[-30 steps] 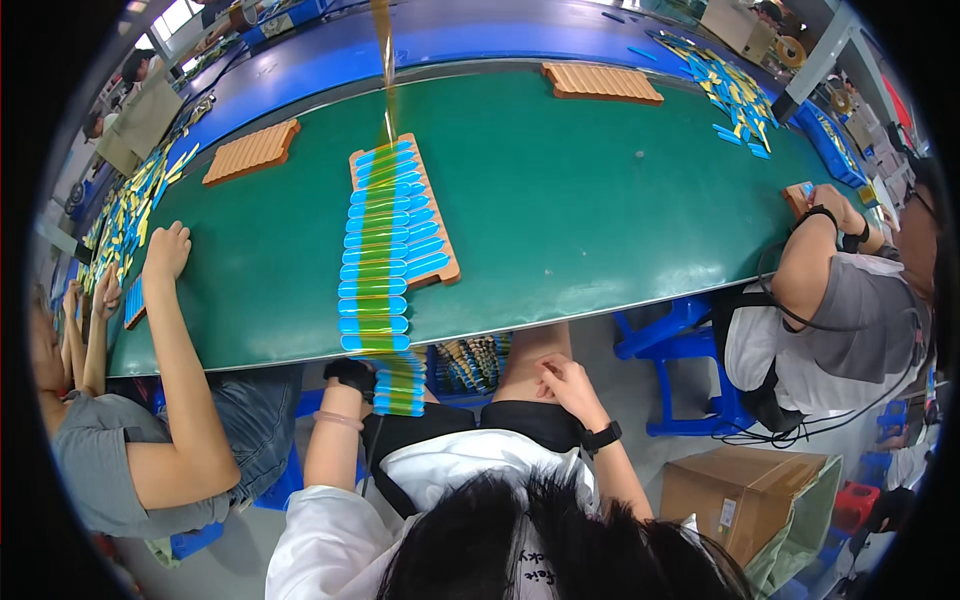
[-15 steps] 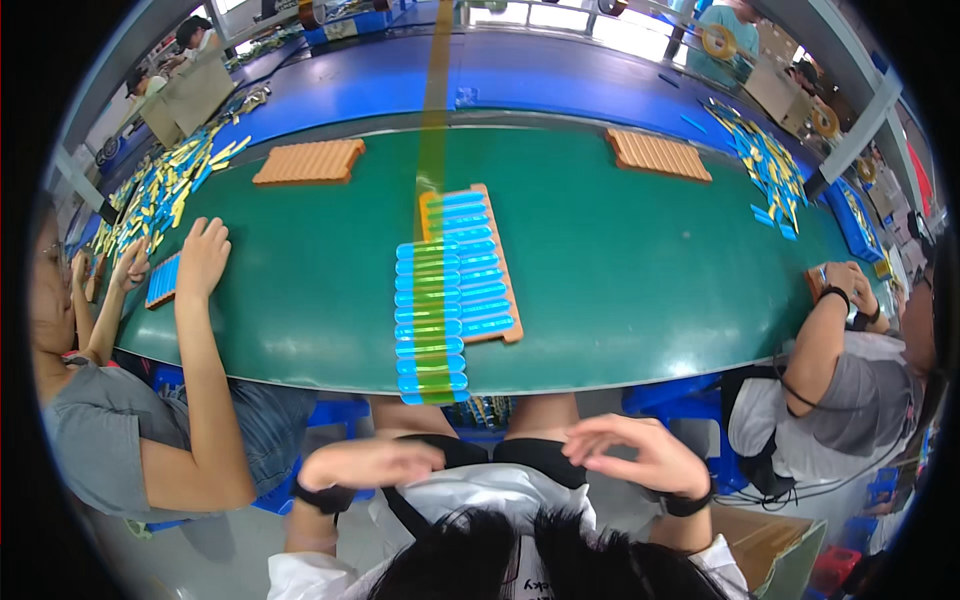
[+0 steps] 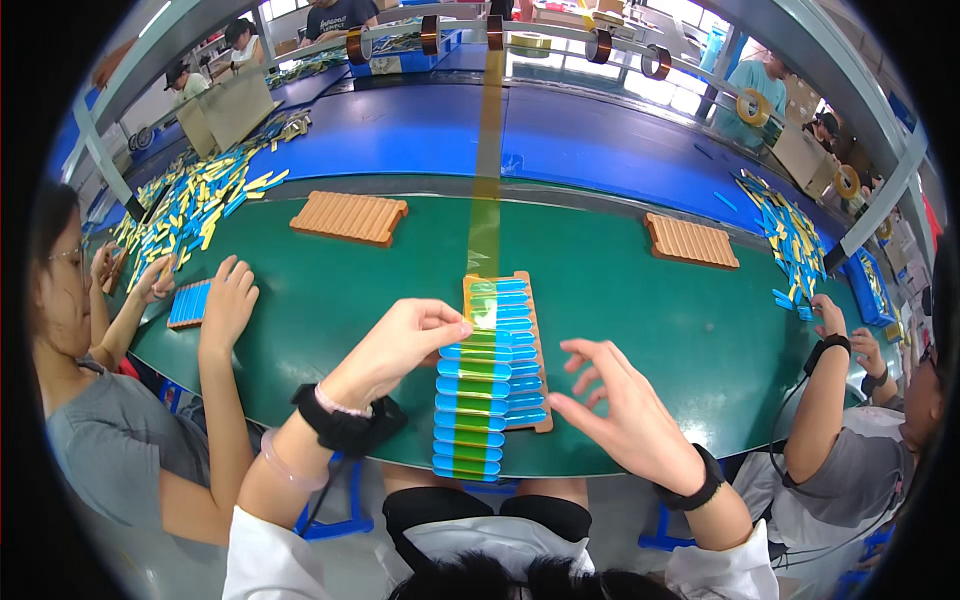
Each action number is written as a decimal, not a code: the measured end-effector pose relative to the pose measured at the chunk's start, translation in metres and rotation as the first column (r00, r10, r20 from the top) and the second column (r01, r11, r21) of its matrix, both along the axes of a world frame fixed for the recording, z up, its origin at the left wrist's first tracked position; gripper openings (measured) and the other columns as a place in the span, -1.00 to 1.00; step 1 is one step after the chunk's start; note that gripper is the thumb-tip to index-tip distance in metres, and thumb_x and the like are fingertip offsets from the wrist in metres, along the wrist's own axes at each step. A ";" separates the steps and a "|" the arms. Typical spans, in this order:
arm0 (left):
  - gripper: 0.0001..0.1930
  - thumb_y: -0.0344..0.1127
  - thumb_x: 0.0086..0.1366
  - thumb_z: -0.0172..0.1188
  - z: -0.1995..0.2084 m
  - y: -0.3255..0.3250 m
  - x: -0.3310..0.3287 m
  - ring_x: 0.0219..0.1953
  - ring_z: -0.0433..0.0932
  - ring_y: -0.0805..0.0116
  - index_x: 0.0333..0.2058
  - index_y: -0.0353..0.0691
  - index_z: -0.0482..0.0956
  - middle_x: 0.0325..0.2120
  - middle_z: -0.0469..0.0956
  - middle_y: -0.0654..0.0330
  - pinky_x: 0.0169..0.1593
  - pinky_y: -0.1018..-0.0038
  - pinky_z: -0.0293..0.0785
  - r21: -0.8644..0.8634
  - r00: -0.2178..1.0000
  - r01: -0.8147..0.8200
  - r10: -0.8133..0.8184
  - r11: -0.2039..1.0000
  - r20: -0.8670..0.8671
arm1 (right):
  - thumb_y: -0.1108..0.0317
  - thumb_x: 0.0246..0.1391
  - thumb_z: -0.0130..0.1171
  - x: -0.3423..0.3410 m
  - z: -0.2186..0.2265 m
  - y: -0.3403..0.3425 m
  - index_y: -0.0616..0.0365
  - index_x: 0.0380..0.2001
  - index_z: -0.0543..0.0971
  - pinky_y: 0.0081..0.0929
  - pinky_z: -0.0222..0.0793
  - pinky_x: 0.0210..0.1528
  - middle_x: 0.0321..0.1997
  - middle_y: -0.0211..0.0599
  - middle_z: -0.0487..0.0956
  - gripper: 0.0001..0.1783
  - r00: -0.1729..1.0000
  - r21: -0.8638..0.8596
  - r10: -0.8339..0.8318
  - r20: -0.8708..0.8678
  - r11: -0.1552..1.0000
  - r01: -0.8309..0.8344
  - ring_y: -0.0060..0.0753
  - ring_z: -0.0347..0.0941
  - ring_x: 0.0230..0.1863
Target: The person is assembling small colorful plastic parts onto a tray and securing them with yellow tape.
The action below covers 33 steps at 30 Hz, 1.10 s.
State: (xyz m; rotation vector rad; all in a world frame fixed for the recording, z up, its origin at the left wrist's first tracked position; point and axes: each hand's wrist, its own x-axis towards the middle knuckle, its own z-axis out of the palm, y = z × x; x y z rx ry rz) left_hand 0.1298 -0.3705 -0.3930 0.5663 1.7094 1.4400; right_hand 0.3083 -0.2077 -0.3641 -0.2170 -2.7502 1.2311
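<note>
A row of slim blue pieces (image 3: 449, 404) is joined down its middle by yellow see-through tape (image 3: 482, 215), overhanging the near edge of the green table. Its far part overlaps an orange-brown grooved rack (image 3: 541, 385), where more blue pieces (image 3: 522, 369) lie side by side. The tape runs from a roll on the overhead bar down to the rack. At the left edge of the tape, my left hand (image 3: 400, 345) is closed, thumb and fingers pinched on it near the rack's far part. My right hand (image 3: 630, 410) hovers right of the rack, fingers apart, holding nothing.
Two more grooved racks, one on the left (image 3: 349, 217) and one on the right (image 3: 692, 241), lie farther back. Loose blue and yellow piles (image 3: 200, 200) (image 3: 790, 235) flank the table. People sit on both sides. A metal bar (image 3: 550, 27) carries several tape rolls.
Both hands have risen from my lap to the table. The left has come to the tape by the rack; the right has moved beside it. The view has shifted, showing more beyond the table.
</note>
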 end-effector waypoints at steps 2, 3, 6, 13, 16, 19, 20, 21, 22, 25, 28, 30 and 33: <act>-0.82 -0.26 0.16 0.11 0.016 0.000 0.009 -0.49 0.41 0.65 -0.40 -0.28 0.48 -0.51 0.49 0.31 -0.43 0.68 0.33 0.042 0.994 -0.006 0.002 0.999 0.107 | 0.21 0.02 0.08 -0.021 -0.006 -0.007 0.28 -0.12 0.32 -0.53 0.34 -0.39 -0.32 -0.23 0.38 -0.56 0.989 -0.205 -0.075 -0.129 0.978 0.047 -0.48 0.36 -0.43; -0.85 -0.25 0.18 0.09 0.021 0.000 0.013 -0.49 0.39 0.69 -0.42 -0.21 0.48 -0.54 0.47 0.38 -0.44 0.71 0.30 0.079 0.976 -0.034 0.016 0.996 0.216 | 0.21 0.02 0.08 -0.034 -0.007 -0.008 0.28 -0.12 0.32 -0.53 0.34 -0.39 -0.32 -0.23 0.38 -0.56 0.989 -0.210 -0.078 -0.124 0.977 0.050 -0.48 0.36 -0.43; -0.87 -0.29 0.18 0.10 0.024 0.001 0.021 -0.52 0.38 0.69 -0.46 -0.21 0.47 -0.54 0.46 0.37 -0.45 0.73 0.29 0.164 0.978 -0.066 0.032 0.984 0.205 | 0.22 0.03 0.09 -0.062 -0.008 -0.008 0.29 -0.33 0.46 -0.68 0.29 -0.41 -0.52 -0.39 0.48 -0.70 0.995 -0.622 0.038 0.094 0.783 0.029 -0.68 0.34 -0.50; -0.92 -0.41 0.16 0.07 0.031 0.000 0.048 -0.45 0.32 0.69 -0.48 -0.26 0.40 -0.52 0.40 0.37 -0.41 0.72 0.23 0.405 0.991 -0.133 0.117 0.905 0.066 | 0.33 0.04 0.06 -0.046 0.003 -0.019 0.24 -0.43 0.47 -0.79 0.23 -0.45 -0.47 -0.49 0.48 -0.83 0.998 -0.835 -0.049 -0.031 0.551 0.001 -0.81 0.31 -0.45; -0.92 -0.48 0.08 0.14 0.012 -0.020 0.084 -0.45 0.35 0.61 -0.51 -0.30 0.41 -0.51 0.40 0.33 -0.38 0.66 0.26 0.384 0.996 -0.070 0.085 0.921 -0.023 | 0.44 -0.01 0.11 -0.002 -0.012 -0.031 0.27 -0.38 0.49 -0.70 0.28 -0.32 -0.41 -0.45 0.48 -0.88 0.999 -0.751 -0.015 -0.029 0.660 -0.011 -0.73 0.32 -0.34; -0.91 -0.53 0.02 0.18 -0.018 -0.044 0.133 -0.44 0.40 0.50 -0.51 -0.36 0.42 -0.51 0.43 0.22 -0.36 0.61 0.32 0.244 0.973 0.086 -0.029 0.966 -0.229 | 0.50 -0.02 0.10 0.062 -0.038 -0.042 0.30 -0.36 0.49 -0.69 0.26 -0.38 -0.40 -0.39 0.48 -0.88 0.989 -0.675 0.076 0.127 0.737 0.031 -0.69 0.33 -0.41; -0.91 -0.52 0.03 0.17 -0.026 -0.048 0.148 -0.48 0.40 0.45 -0.50 -0.35 0.42 -0.54 0.40 0.21 -0.37 0.59 0.32 0.232 0.971 0.073 -0.017 0.970 -0.238 | 0.51 -0.02 0.10 0.074 -0.048 -0.049 0.27 -0.37 0.50 -0.72 0.21 -0.46 -0.44 -0.42 0.47 -0.90 0.997 -0.700 0.053 0.059 0.714 0.004 -0.71 0.30 -0.47; -0.91 -0.50 0.03 0.16 -0.031 -0.050 0.158 -0.52 0.40 0.41 -0.49 -0.34 0.42 -0.58 0.38 0.20 -0.38 0.57 0.33 0.216 0.970 0.060 -0.005 0.975 -0.243 | 0.52 -0.03 0.10 0.089 -0.063 -0.054 0.29 -0.40 0.49 -0.73 0.16 -0.49 -0.45 -0.42 0.46 -0.91 0.984 -0.713 0.034 0.173 0.693 0.101 -0.73 0.28 -0.49; -0.94 -0.51 0.08 0.11 -0.029 -0.052 0.160 -0.50 0.42 0.32 -0.46 -0.35 0.42 -0.52 0.40 0.17 -0.37 0.51 0.35 0.161 0.959 0.116 -0.068 0.980 -0.276 | 0.53 -0.05 0.11 0.096 -0.068 -0.057 0.31 -0.42 0.49 -0.73 0.16 -0.49 -0.44 -0.40 0.46 -0.91 0.986 -0.747 -0.015 0.163 0.652 0.134 -0.71 0.28 -0.49; -0.91 -0.49 0.09 0.08 -0.031 -0.044 0.143 -0.45 0.43 0.25 -0.42 -0.37 0.41 -0.45 0.40 0.10 -0.35 0.48 0.36 0.181 0.923 0.071 0.004 0.981 -0.384 | 0.57 -0.08 0.12 0.091 -0.080 -0.057 0.37 -0.47 0.47 -0.73 0.15 -0.49 -0.45 -0.31 0.45 -0.93 0.993 -0.743 -0.113 0.021 0.663 0.092 -0.63 0.30 -0.49; -0.66 -0.41 0.00 0.17 -0.022 -0.023 0.128 -0.32 0.35 0.22 -0.21 -0.40 0.40 -0.28 0.40 0.04 -0.26 0.40 0.27 -0.051 0.576 -0.338 0.164 0.940 -0.801 | 0.61 -0.13 0.12 0.090 -0.073 -0.054 0.39 -0.50 0.47 -0.68 0.23 -0.46 -0.39 -0.20 0.50 -0.94 0.992 -0.752 -0.116 -0.051 0.658 0.038 -0.56 0.35 -0.44; -0.58 -0.40 -0.03 0.21 -0.034 -0.013 0.127 -0.31 0.33 0.22 -0.16 -0.41 0.38 -0.22 0.39 0.05 -0.24 0.39 0.23 -0.057 0.396 -0.440 0.137 0.896 -0.908 | 0.64 -0.16 0.13 0.091 -0.074 -0.056 0.41 -0.50 0.47 -0.64 0.30 -0.43 -0.35 -0.13 0.53 -0.92 0.983 -0.745 -0.128 -0.129 0.667 -0.011 -0.53 0.39 -0.43; -0.48 -0.39 -0.10 0.27 -0.047 -0.009 0.127 -0.28 0.31 0.22 -0.12 -0.43 0.37 -0.12 0.39 0.08 -0.23 0.40 0.16 -0.094 0.376 -0.426 0.082 0.900 -0.923 | 0.64 -0.17 0.14 0.095 -0.081 -0.059 0.41 -0.48 0.48 -0.68 0.29 -0.44 -0.39 -0.15 0.53 -0.91 0.981 -0.717 -0.161 -0.104 0.697 0.038 -0.56 0.38 -0.46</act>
